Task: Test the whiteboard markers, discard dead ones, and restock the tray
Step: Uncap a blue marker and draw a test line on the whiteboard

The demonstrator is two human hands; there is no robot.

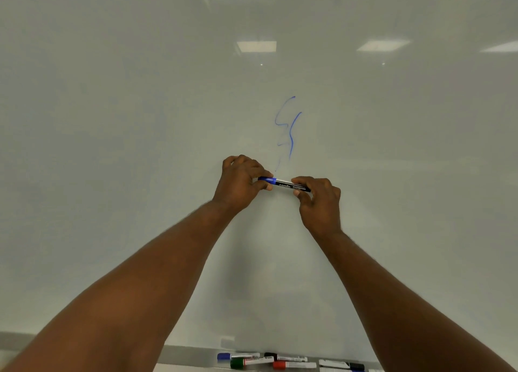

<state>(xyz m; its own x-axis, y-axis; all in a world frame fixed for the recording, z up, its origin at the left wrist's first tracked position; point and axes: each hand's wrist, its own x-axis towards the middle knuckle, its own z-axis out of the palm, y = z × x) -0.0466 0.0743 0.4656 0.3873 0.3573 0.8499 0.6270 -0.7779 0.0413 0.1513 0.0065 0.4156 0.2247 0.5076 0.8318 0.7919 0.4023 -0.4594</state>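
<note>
Blue marker (284,184) held horizontal in front of whiteboard (112,147), below blue squiggle (288,130). Barrel label reads "camlin WHITEBOARD". Left hand (241,184) fingers grasp capped blue end; right hand (319,200) fingers grasp barrel's other end. Tray (190,356) at bottom w/ blue-, green-, red-, black-capped markers; labels illegible.

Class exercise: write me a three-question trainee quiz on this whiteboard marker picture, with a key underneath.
1. True or false: the blue marker is held by both the left hand and the right hand.
2. Which end of the marker is the left hand on: A the blue cap end, B the black barrel end?
3. What colour is the squiggle on the whiteboard?

Key: 1 true. 2 A. 3 blue, fading towards its lower end.
</note>
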